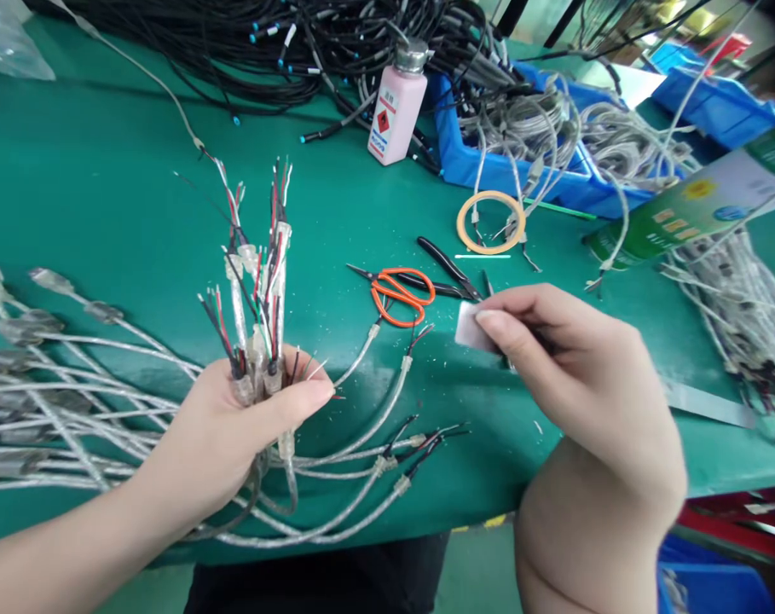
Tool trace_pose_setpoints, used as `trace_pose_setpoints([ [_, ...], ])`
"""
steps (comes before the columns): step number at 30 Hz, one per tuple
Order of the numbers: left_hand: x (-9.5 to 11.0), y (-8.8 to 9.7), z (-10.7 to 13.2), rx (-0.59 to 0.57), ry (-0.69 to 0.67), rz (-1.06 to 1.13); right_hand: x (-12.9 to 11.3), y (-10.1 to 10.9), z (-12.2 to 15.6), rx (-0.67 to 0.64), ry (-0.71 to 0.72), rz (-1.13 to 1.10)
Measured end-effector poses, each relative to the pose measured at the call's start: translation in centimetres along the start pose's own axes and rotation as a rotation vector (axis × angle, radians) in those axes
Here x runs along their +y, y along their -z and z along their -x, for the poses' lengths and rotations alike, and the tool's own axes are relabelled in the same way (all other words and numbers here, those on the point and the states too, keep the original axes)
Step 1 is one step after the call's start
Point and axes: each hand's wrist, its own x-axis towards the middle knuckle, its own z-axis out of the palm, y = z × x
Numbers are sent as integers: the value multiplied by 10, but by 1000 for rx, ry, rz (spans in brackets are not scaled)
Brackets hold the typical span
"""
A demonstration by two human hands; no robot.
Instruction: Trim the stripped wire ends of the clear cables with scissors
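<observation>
My left hand point(234, 418) is closed around a bunch of clear-jacketed cables point(278, 298), whose stripped ends with thin red, black and white wires point upward. Between the thumb and fingers of my right hand point(566, 367) is a small white pad point(473, 328), held over the table. Orange-handled scissors point(403, 294) lie between my hands, beside black-handled pliers point(448, 269) that my right hand partly hides. More loose cable ends point(387, 465) spread out to the right below my left hand.
A pink bottle point(396, 107) with a metal cap stands at the back, near black cables point(234, 60). Blue bins point(451, 141) hold grey cables. A tape roll point(490, 222) and white stick point(482, 256) lie ahead; a green can point(700, 205) and cable bundle point(738, 315) are right.
</observation>
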Motion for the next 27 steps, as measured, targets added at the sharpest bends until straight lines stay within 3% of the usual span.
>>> trace_pose_setpoints([
  [2, -1, -1, 0, -9, 5, -40, -2, -8, 0, 10, 36, 42],
  [7, 4, -9, 0, -39, -36, -192, -15, -42, 6, -258, 317, 35],
  [10, 6, -11, 0, -56, -57, -231, -22, -55, 11, -284, 363, 49],
  [17, 7, -10, -1, 0, -96, -246, -22, -56, 13, -291, 383, 27],
  [27, 15, -2, -2, -59, -73, -318, -25, -58, 18, -264, 428, 42],
])
